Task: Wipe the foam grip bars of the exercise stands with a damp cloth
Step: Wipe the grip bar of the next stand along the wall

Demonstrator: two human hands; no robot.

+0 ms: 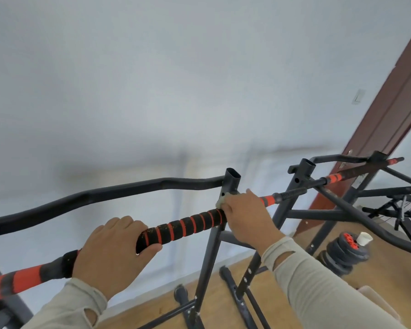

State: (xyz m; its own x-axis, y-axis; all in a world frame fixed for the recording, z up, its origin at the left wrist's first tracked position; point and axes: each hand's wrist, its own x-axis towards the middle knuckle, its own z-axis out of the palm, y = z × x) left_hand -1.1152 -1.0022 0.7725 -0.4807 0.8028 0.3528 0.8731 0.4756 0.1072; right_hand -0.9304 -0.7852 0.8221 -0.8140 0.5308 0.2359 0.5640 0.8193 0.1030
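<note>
A black foam grip bar with red stripes [185, 226] runs from lower left to upper right across a dark metal exercise stand [231, 184]. My left hand [112, 255] grips the bar near its lower end, fingers curled over the top and thumb underneath. My right hand [244, 214] is wrapped round the same bar at the upper end of the foam, pressing a pale cloth [223, 198] against it; only a small edge of the cloth shows beside the fingers. Beyond my right hand the bar continues red and black [268, 200] toward a second stand [305, 172].
A curved black top bar [105, 193] arcs behind the grip bar. A stack of black weight plates with red hubs [347, 250] sits on the wooden floor at the right, a white cup [364, 238] on it. A brown door [394, 115] stands at the far right, a white wall behind.
</note>
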